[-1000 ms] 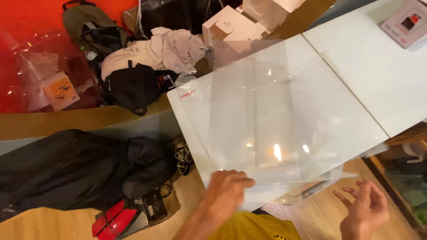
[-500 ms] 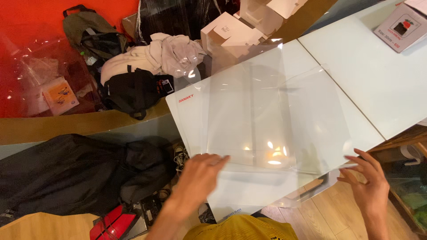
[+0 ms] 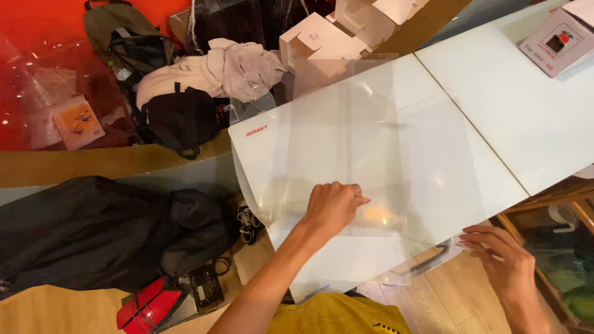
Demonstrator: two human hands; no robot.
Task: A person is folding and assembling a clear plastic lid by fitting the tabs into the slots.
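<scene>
A large clear plastic sheet [image 3: 365, 142] lies spread over a white glossy table top [image 3: 526, 124]. My left hand [image 3: 334, 207] rests on the sheet near its front edge, fingers curled and pressing down on it. My right hand [image 3: 504, 263] is at the table's front right corner, fingers spread, touching the sheet's overhanging edge. A yellow garment [image 3: 340, 315] shows at the bottom.
A small printed box [image 3: 557, 37] sits at the far right of the table. White cardboard boxes [image 3: 334, 31] stand behind. Bags and clothes [image 3: 185, 93] pile on the left floor; a black bag [image 3: 93, 229] and a red object [image 3: 145, 306] lie lower left.
My left hand slid forward onto the sheet and its fingers curled. My right hand stayed at the front right corner. The view shifted slightly.
</scene>
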